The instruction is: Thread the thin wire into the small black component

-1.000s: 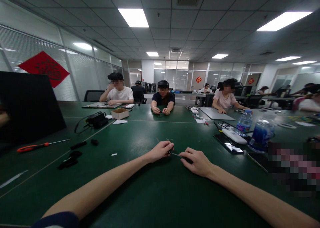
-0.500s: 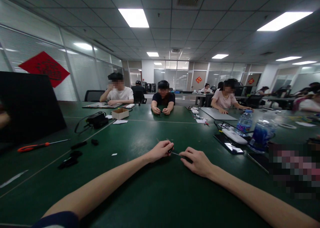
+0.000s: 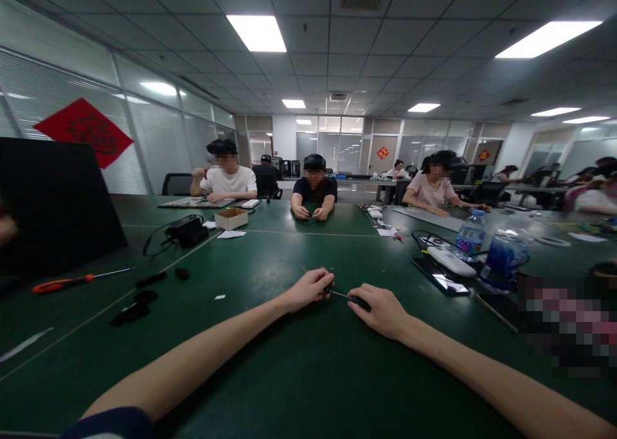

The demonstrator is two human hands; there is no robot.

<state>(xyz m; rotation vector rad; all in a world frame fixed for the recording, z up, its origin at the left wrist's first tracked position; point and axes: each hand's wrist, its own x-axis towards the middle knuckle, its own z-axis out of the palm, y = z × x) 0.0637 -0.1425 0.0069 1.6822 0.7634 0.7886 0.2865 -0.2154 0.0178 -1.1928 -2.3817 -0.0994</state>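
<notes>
Green table [image 3: 289,375], two hands [image 3: 308,290], one tool [image 3: 344,295]

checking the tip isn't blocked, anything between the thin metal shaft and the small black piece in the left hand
Nothing visible: the thin metal shaft, with its black handle in the right hand, runs straight to the small black piece in the left hand.

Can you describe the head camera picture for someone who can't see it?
The left hand and right hand hold a thin metal rod over a dark green table. People sit across it, and an orange-handled screwdriver lies to the left.
</notes>
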